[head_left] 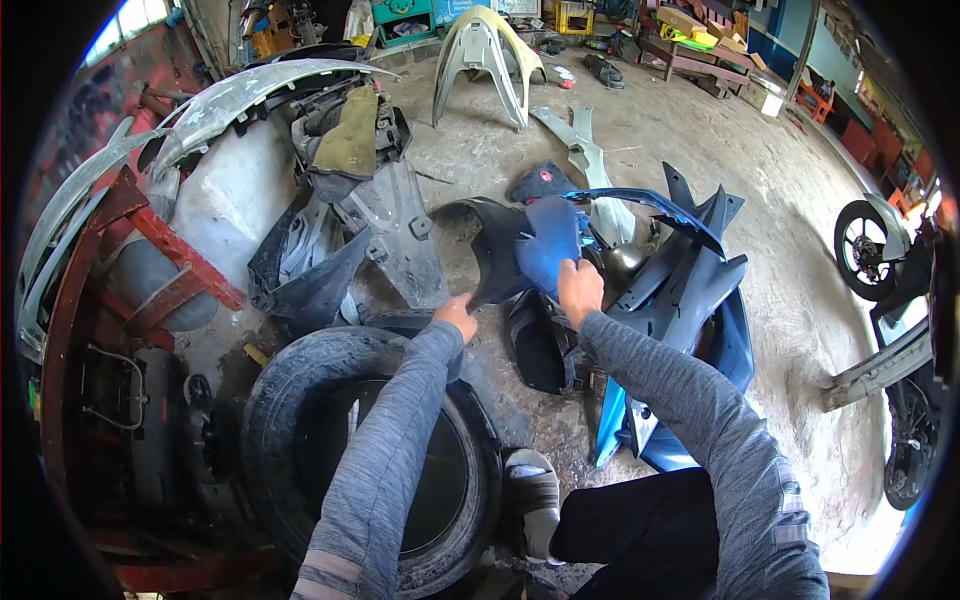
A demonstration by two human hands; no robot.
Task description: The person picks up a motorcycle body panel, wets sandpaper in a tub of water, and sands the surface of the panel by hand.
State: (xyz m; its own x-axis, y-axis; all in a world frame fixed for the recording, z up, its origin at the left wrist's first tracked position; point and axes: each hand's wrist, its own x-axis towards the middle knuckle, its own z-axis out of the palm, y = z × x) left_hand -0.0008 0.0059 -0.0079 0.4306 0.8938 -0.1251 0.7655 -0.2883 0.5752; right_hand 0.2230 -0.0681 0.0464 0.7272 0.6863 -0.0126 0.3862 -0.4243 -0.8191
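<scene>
A curved panel, black on its left part and blue on its right (549, 243), is held up between my two hands. My left hand (457, 318) is closed on the lower left corner of its black part. On the lower edge of the blue part, my right hand (580, 290) is closed, thumb and fingers pressed together. Beneath the panel a black curved piece (537, 345) lies on the floor. Just right of my right hand is a pile of dark blue and black fairings (690, 280). A large tire (290, 390) lies flat below my left hand.
Grey plastic panels (400, 235) lie at the left, beside a red frame (165, 240). A pale fender (483, 60) stands on the floor farther back. Motorcycle wheels (865, 250) are at the right edge. My sandalled foot (533, 490) is beside the tire.
</scene>
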